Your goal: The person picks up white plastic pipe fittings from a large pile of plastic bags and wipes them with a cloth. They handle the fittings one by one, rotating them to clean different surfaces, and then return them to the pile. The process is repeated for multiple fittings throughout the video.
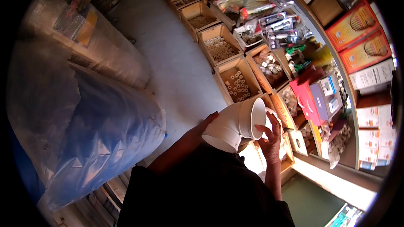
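We see a white plastic pipe elbow (235, 125) — a short, wide bend with smooth, slightly glossy walls. It hangs in the air above the grey floor (168, 54), just in front of the row of wooden bins (229, 65), touching neither. One open mouth faces down and toward us, its round rim in shadow; the other, a flared socket with a thicker collar, tilts up and to the right, its pale inside catching the light. The body curves between the two ends — clean, unmarked, with no crack that we can make out.
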The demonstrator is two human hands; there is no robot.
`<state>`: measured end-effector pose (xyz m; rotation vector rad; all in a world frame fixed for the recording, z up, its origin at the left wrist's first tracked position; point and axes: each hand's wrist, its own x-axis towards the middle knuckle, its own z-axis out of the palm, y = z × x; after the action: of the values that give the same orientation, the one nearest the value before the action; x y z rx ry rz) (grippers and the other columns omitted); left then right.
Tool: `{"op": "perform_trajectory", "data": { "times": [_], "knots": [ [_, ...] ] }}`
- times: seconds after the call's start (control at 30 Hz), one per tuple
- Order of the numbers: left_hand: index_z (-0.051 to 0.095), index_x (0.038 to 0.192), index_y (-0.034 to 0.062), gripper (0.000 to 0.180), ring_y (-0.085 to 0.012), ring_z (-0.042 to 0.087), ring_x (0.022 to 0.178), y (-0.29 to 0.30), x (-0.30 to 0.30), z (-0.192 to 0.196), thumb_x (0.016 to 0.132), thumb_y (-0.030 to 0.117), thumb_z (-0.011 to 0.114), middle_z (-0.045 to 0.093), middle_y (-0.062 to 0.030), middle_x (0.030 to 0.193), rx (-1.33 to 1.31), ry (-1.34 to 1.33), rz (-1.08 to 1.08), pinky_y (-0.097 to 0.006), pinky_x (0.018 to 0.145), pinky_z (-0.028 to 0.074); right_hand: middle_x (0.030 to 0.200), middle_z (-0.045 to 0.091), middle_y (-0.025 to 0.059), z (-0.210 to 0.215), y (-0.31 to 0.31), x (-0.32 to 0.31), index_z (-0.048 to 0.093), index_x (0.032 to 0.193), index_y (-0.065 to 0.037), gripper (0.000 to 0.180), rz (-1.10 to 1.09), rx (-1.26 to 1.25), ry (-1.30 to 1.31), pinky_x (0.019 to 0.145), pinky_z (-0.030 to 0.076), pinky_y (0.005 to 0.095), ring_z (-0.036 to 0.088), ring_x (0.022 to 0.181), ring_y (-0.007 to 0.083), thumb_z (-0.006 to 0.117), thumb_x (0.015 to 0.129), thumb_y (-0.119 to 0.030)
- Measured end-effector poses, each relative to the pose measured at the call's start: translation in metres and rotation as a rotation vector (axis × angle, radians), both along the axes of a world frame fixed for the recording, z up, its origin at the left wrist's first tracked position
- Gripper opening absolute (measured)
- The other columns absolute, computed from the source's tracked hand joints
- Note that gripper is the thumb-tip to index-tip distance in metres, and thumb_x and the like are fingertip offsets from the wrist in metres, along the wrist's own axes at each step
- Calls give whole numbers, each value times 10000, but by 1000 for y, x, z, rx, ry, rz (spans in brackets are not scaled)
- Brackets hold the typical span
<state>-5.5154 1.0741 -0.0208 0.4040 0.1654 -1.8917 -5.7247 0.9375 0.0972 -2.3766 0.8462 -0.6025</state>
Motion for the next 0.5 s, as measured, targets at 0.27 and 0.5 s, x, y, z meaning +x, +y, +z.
{"op": "perform_trajectory", "data": {
  "times": [0.27, 0.5],
  "knots": [
    [351, 1376, 55, 684, -268, 468, 1218, -11, 44, 37, 912, 555, 398, 436, -136, 1359, -290, -745, 132, -420, 1010, 391, 1165, 610, 37, 10, -24, 58, 709, 798, -174, 253, 183, -64, -29, 990, 371, 398, 498, 1140, 284, 770, 573, -76],
    [419, 1322, 60, 697, -282, 508, 1160, -38, 75, 12, 882, 601, 413, 515, -125, 1273, -17, -71, 259, -440, 957, 424, 843, 660, 51, -2, -70, 114, 656, 805, -70, 195, 271, -76, -94, 798, 450, 389, 605, 862, 256, 767, 647, -92]
  ]
}}
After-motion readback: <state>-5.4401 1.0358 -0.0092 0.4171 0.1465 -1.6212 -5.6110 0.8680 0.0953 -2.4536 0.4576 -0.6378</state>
